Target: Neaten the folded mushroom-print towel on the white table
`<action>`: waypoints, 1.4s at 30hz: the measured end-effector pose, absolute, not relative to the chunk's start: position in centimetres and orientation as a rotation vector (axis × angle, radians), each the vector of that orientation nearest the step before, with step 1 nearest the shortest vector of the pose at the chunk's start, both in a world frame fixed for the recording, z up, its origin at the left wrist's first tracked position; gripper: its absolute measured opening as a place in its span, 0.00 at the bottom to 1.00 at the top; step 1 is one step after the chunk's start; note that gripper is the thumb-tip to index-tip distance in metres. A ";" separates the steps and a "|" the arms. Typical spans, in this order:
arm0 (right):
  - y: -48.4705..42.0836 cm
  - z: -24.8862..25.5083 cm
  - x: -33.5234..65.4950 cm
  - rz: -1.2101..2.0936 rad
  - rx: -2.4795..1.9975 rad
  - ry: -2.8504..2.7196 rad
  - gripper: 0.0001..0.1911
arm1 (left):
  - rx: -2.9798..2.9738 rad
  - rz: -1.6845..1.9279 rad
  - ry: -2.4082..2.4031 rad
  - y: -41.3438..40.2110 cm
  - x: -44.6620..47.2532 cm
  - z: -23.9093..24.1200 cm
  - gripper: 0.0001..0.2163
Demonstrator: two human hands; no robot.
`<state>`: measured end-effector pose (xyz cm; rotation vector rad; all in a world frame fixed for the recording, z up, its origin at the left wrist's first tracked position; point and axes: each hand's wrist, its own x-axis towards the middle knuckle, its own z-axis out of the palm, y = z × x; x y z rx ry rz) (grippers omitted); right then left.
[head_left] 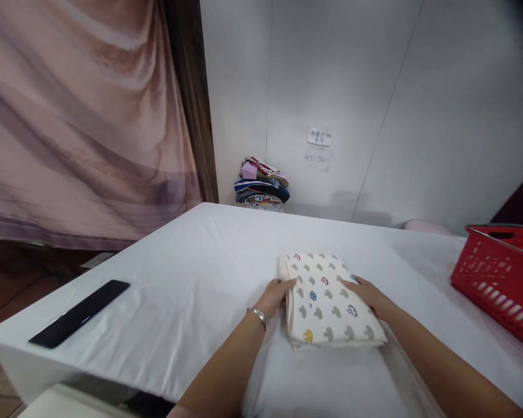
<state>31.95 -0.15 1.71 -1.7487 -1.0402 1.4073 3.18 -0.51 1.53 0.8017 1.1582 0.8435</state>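
Note:
A folded white cloth (331, 299) printed with grey, red, blue and yellow mushrooms is in front of me at the table's near side. Along its left edge, where the folded layers show, my left hand (275, 295) pinches it, thumb on top; a silver bracelet circles that wrist. My right hand (369, 295) grips the opposite edge with the thumb over the print and the other fingers mostly out of sight. The cloth's near edge seems slightly raised, though I cannot tell whether its underside touches the table.
A white-covered table (192, 278) spreads around the cloth. A black flat panel (81, 313) lies at its left. On the right stands a red plastic basket (497, 278) with a metal handle. Folded fabrics (262, 184) are stacked beyond the far edge, by the wall. A pink curtain (82, 116) hangs left.

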 end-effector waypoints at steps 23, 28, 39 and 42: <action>-0.7 1.4 32.0 1.448 -1.688 -1.078 0.33 | 0.749 1.012 1.185 -0.2 4.9 0.6 0.23; -1.2 2.2 31.6 1.433 -1.708 -1.053 0.33 | 0.720 0.986 1.165 -0.2 4.7 0.4 0.23; 2.4 1.5 32.2 1.492 -1.738 -1.066 0.26 | 0.777 0.916 1.102 0.4 5.0 1.1 0.19; 3.2 2.0 32.0 1.562 -1.751 -1.039 0.22 | 0.935 0.971 1.166 1.0 4.9 2.2 0.13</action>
